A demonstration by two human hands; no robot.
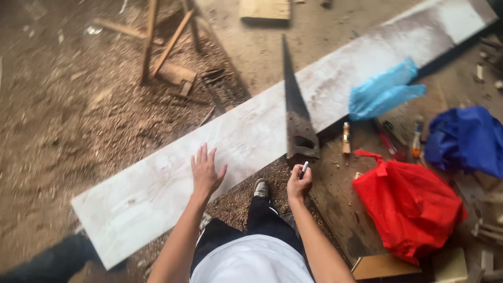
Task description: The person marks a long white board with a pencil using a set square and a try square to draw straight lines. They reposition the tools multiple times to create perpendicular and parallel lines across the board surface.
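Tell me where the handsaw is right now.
The handsaw lies across the long pale board just right of centre in the head view, its handle at the board's near edge, just above the right hand holding a marker.

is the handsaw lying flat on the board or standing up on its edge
Lying flat. The handsaw rests on its broad side across the pale board, its whole blade face showing, handle toward the right hand. Neither hand touches it.

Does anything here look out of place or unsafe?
Yes. A handsaw lies loose across the long white board, its handle hanging over the edge, close to the right hand holding a marker. Sawdust covers the floor.
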